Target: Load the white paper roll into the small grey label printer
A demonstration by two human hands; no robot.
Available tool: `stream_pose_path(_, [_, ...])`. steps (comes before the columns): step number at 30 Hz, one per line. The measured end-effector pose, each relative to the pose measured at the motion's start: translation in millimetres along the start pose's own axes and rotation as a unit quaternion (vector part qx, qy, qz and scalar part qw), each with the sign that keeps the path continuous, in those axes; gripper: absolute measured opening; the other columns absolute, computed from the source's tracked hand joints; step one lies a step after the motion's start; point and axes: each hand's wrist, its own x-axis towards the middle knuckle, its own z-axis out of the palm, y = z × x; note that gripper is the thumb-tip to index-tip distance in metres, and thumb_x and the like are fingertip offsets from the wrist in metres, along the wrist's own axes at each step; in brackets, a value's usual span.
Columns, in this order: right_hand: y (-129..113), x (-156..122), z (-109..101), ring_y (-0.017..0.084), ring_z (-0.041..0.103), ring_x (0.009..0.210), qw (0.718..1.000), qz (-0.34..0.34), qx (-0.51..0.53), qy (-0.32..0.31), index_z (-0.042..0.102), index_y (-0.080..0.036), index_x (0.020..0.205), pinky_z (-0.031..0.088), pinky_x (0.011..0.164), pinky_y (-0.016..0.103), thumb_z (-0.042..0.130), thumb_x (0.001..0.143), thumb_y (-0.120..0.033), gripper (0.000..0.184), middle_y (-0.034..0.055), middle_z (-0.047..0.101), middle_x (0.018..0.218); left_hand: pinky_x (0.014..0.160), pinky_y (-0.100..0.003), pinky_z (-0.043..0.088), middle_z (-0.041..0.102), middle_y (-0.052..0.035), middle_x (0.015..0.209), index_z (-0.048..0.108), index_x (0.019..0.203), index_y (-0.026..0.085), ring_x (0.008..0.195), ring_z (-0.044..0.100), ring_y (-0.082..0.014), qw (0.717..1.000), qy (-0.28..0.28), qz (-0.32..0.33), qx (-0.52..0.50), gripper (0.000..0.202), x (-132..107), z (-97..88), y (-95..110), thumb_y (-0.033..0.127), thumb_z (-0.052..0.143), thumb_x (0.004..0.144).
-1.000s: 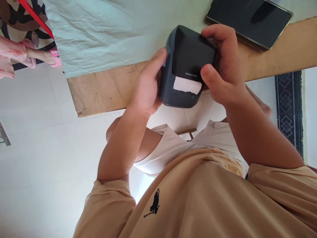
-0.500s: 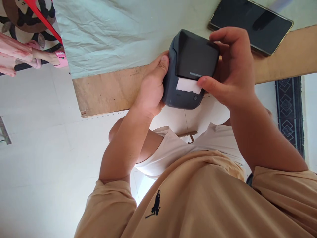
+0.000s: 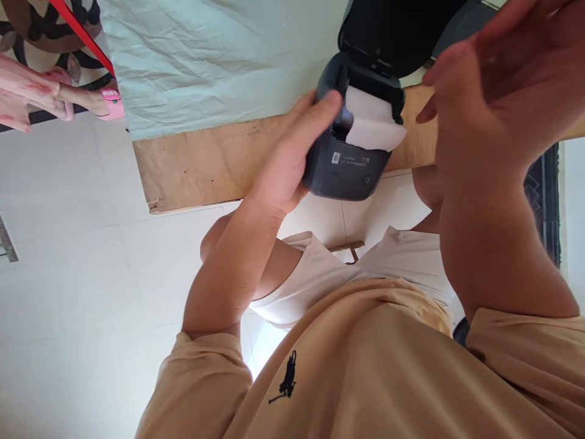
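Observation:
My left hand (image 3: 292, 152) grips the side of a dark label printer (image 3: 340, 177), its thumb resting on the printer's upper left edge. The printer's black lid (image 3: 393, 36) is swung up and away from me. Inside the uncovered bay lies a roll of white label paper (image 3: 372, 122), with its loose end hanging over the front edge. My right hand (image 3: 507, 79) is off to the right of the printer, smeared a little by motion. Its fingers are apart, and it holds nothing that I can see.
A pale green cloth (image 3: 219, 61) covers most of the wooden table (image 3: 205, 164), leaving its near edge bare. The phone (image 3: 461, 30) is mostly hidden behind the lid and my right hand. A person's foot in a pink sandal (image 3: 111, 103) is at the far left, near a patterned rug (image 3: 55, 36).
The printer's lid has swung from closed to raised, uncovering the paper roll. My right hand has let go of the printer and moved right and up. My left hand still holds it.

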Motion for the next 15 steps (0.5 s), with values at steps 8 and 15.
stream_pose_path(8, [-28,11,-12,-0.001,0.044,0.074,0.935,0.060,-0.216,-0.276,0.069,-0.032,0.122,0.050,0.110,0.044,0.065,0.086,-0.042,0.037,-0.0028,0.059,0.082,0.065,-0.017,0.054,0.064,-0.0008,0.076,0.067,0.091,0.020,0.072,0.061,-0.0100,0.989,-0.114,0.048,0.085,0.005,-4,-5.3,8,0.021,0.065,0.096])
stream_pose_path(15, [-37,13,-20,-0.005,0.055,0.082,0.953,0.093,-0.101,-0.272,0.056,-0.033,0.136,0.054,0.095,0.024,0.071,0.079,-0.030,0.059,-0.0069,0.062,0.116,0.067,-0.019,0.053,0.063,-0.0001,0.074,0.065,0.093,0.019,0.073,0.062,-0.0106,0.990,-0.101,0.042,0.084,0.006,-7,-1.9,8,0.024,0.065,0.097])
